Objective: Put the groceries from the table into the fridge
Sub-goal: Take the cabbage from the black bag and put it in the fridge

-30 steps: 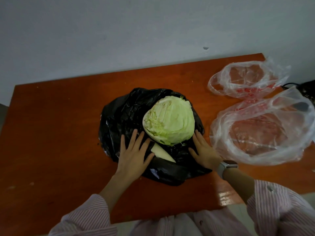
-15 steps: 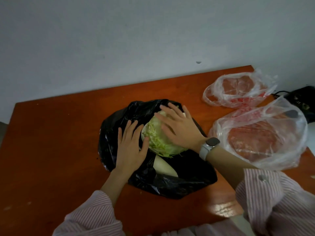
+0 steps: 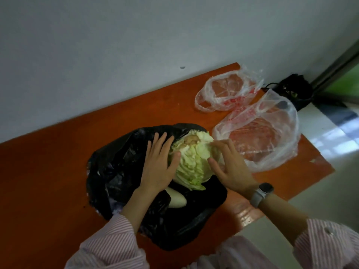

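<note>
Pink striped sleeves (image 3: 108,247), grey-strapped wristwatch (image 3: 261,193)

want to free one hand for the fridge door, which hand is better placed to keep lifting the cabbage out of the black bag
Neither alone: the left hand and right hand press opposite sides of the cabbage over the black bag. The left lies flatter against it.
</note>
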Demonstrator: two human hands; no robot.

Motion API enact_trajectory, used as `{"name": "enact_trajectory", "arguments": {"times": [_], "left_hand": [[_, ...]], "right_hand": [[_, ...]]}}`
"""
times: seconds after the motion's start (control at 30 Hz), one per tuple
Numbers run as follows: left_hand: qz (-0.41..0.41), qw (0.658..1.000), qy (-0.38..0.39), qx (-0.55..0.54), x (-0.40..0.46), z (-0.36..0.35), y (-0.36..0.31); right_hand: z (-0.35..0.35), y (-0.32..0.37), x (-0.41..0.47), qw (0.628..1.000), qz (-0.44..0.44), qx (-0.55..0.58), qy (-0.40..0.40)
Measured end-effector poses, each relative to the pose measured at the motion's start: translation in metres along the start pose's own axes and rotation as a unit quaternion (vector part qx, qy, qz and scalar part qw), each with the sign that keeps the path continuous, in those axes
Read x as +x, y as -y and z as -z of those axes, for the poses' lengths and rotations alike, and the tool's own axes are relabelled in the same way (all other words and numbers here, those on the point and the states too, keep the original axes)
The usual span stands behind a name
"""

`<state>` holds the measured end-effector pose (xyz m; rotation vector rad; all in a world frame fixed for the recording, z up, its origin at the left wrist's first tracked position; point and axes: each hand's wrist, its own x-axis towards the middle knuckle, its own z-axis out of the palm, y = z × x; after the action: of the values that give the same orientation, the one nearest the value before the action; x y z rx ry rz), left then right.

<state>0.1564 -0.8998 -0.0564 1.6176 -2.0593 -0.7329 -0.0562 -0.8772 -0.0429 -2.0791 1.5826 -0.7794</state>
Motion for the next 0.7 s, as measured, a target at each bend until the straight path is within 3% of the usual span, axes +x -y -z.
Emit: {"name": "enact_trajectory", "arguments": {"times": [0.13,0.2,0.27,0.53,0.7], "left_hand": [[0.068,0.991,0.082,-0.083,0.022,-0.004,-0.002],[0.134,0.971,0.136,-0.143,0.046,0.010,0.000],[0.155,0.967,0.155,-0.127,0.067,0.023,0.001],[0.127,0.982,0.093,-0.104,0.057,0.034,0.001],[0.118,0.988,0.026,-0.097,0.032,0.035,0.008]], "right_hand": [[-0.010,0.010,-0.025,0.997,-0.028,-0.073,-0.011],[-0.017,0.021,-0.025,0.996,-0.054,-0.067,-0.033],[-0.023,0.031,-0.015,0.995,-0.077,-0.046,-0.037],[-0.026,0.042,0.008,0.997,-0.062,-0.038,-0.013],[-0.030,0.041,0.019,0.992,-0.098,-0.020,-0.072]]}}
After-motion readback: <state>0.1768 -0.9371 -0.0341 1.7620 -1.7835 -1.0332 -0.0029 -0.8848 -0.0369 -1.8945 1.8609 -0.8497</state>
